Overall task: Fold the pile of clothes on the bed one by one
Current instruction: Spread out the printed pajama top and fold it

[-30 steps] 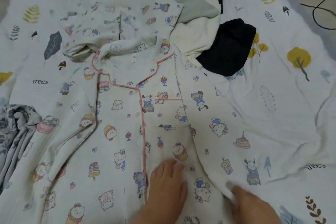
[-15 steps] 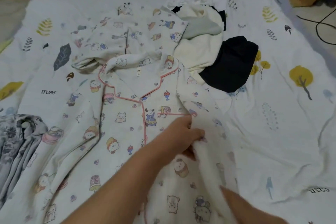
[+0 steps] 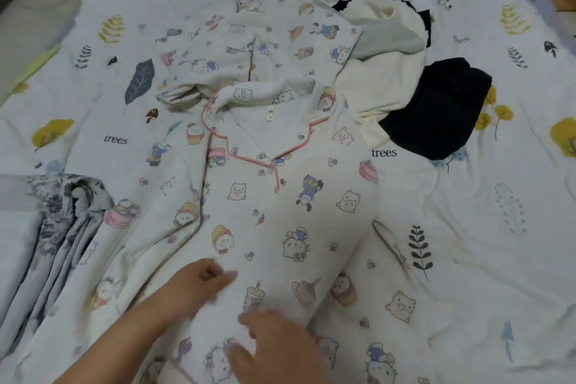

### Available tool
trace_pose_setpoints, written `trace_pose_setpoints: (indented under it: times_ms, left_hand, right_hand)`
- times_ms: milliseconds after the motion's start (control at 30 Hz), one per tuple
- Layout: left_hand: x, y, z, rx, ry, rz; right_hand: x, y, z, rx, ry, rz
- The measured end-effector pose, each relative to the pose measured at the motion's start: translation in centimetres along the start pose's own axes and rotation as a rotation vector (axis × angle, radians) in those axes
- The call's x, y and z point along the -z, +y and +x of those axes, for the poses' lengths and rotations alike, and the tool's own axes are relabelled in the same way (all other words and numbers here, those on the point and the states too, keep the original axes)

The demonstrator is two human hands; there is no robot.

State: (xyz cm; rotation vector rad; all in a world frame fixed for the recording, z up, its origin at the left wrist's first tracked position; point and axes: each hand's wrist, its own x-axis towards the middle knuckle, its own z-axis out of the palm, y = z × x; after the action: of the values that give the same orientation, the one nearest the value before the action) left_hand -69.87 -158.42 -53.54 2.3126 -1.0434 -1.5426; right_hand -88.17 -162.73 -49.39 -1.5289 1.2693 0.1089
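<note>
Cartoon-print pajama top (image 3: pixel 280 212) spread flat on the bed (image 3: pixel 467 212), one sleeve folded across its front.

The left hand (image 3: pixel 202 284) rests on the folded sleeve, fingers loosely curled, its grip holding nothing. The right hand (image 3: pixel 277 343) presses flat near the hem, blurred, fingers fairly straight. Cream garment (image 3: pixel 383 72) and dark garment (image 3: pixel 439 109) lie beyond the collar.

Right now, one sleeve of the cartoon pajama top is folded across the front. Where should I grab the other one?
Take the left sleeve at its outer edge, coming from the left. It lies spread flat past the pink-piped placket, beside the grey patterned fabric, so it should likely lift and fold inward.
</note>
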Motion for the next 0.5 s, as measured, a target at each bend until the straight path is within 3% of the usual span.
trace_pose_setpoints:
  times_ms: [33,133,233,367,500]
  left_hand:
    - [-0.2,-0.8,-0.5,-0.021,0.025,0.044]
    - [-0.6,-3.4,-1.9,-0.029,0.022,0.110]
    - [-0.2,-5.6,-2.8,0.047,-0.094,0.167]
    - [0.7,-7.3,-3.2,0.085,-0.213,0.134]
    - [0.8,-7.4,-3.2,0.024,-0.162,0.017]
  right_hand:
    - [-1.8,0.1,-1.5,0.108,0.014,-0.043]
    - [5.1,0.9,0.3,0.094,0.403,-0.125]
    - [10.4,2.1,5.8,0.018,0.588,-0.399]
    - [13.5,2.1,11.2,0.072,0.450,-0.821]
    - [14.1,1.1,15.6,0.118,0.217,-0.850]
